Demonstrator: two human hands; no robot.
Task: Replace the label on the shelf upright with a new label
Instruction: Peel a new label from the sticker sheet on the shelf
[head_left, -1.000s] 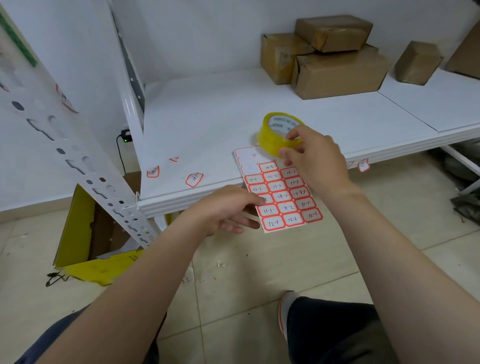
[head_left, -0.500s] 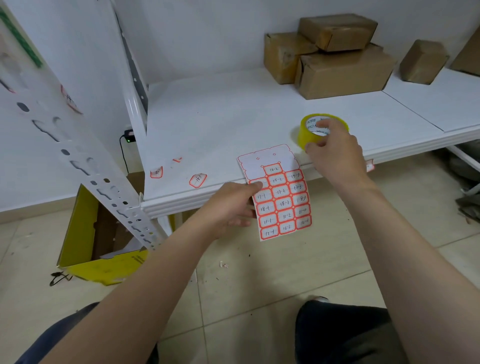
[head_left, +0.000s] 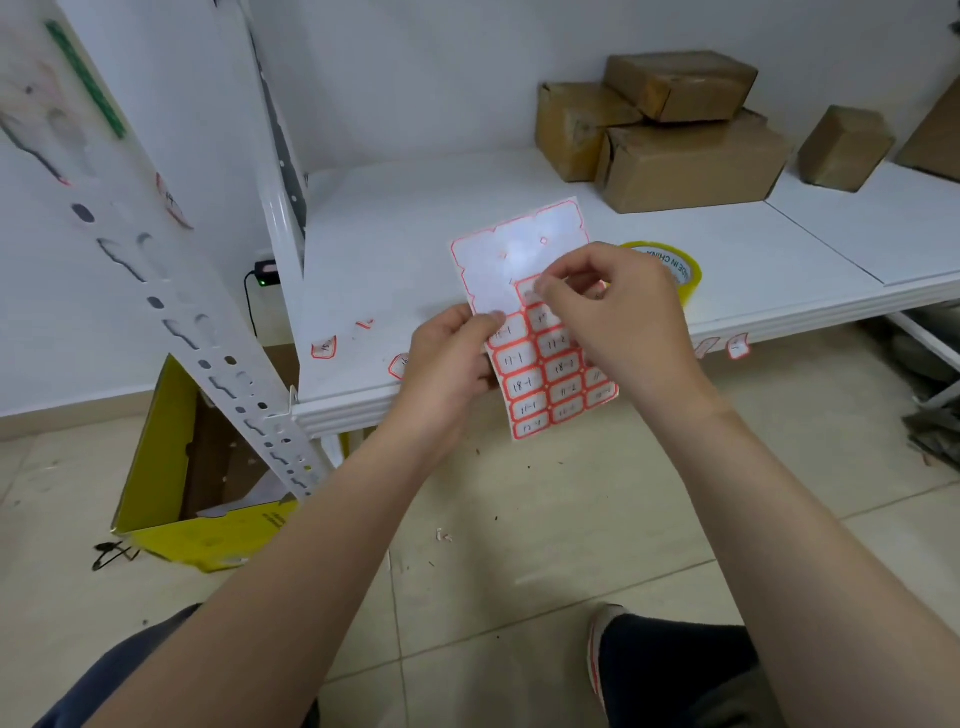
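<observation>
A sheet of red-bordered labels (head_left: 524, 270) with handwritten numbers is lifted upright in front of the white shelf (head_left: 426, 228). My left hand (head_left: 447, 358) grips its left edge. My right hand (head_left: 618, 317) pinches a label near the top of the filled rows with thumb and forefinger. The upper part of the sheet is bare backing. The white perforated shelf upright (head_left: 171, 291) slants across the left, with a worn red-edged label (head_left: 174, 205) stuck on it.
A yellow tape roll (head_left: 680, 270) lies on the shelf behind my right hand. Brown cardboard boxes (head_left: 680, 150) are stacked at the back. Peeled labels (head_left: 323, 347) stick near the shelf front edge. A yellow open carton (head_left: 176, 467) stands on the tiled floor.
My right hand let go of the tape roll and came back to the sheet. My left hand raised the sheet off the shelf edge toward upright.
</observation>
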